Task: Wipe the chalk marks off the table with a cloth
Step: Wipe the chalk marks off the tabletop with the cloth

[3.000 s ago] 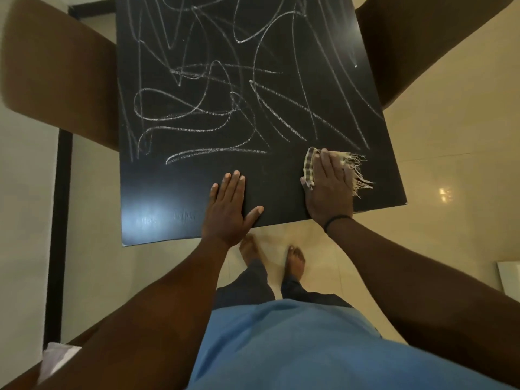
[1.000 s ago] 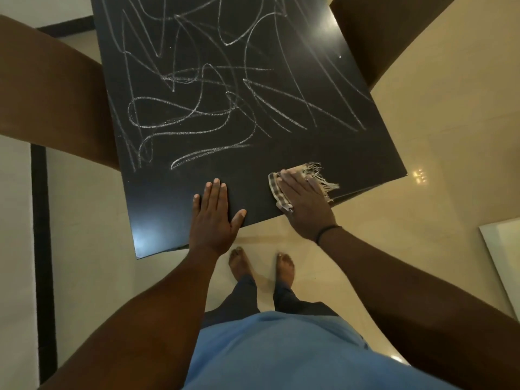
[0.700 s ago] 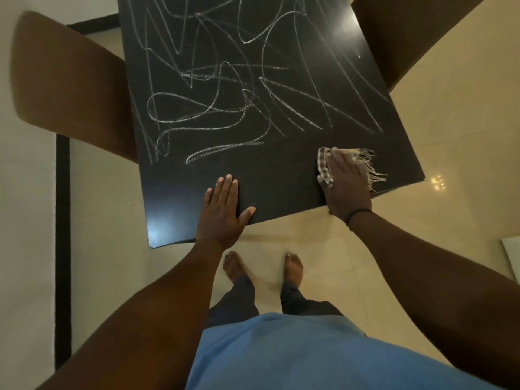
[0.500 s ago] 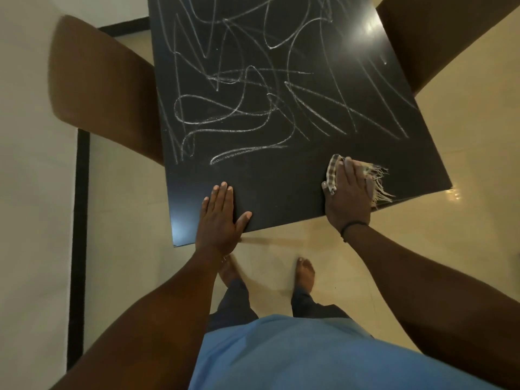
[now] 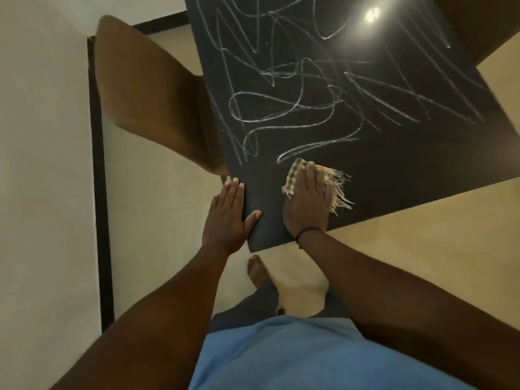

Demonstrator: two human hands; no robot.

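1. The right hand (image 5: pixel 306 201) presses a small checked cloth with a frayed fringe (image 5: pixel 334 187) flat with straight fingers, near the black table's (image 5: pixel 422 164) near edge.
2. The left hand (image 5: pixel 228 218) rests flat on its near left corner.
3. The white chalk scribbles (image 5: pixel 309 114) nearly all remain, so most wiping is left.

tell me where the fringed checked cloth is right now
In the head view, the fringed checked cloth lies flat under the right hand near the black table's near-left corner, just below the lowest chalk marks.
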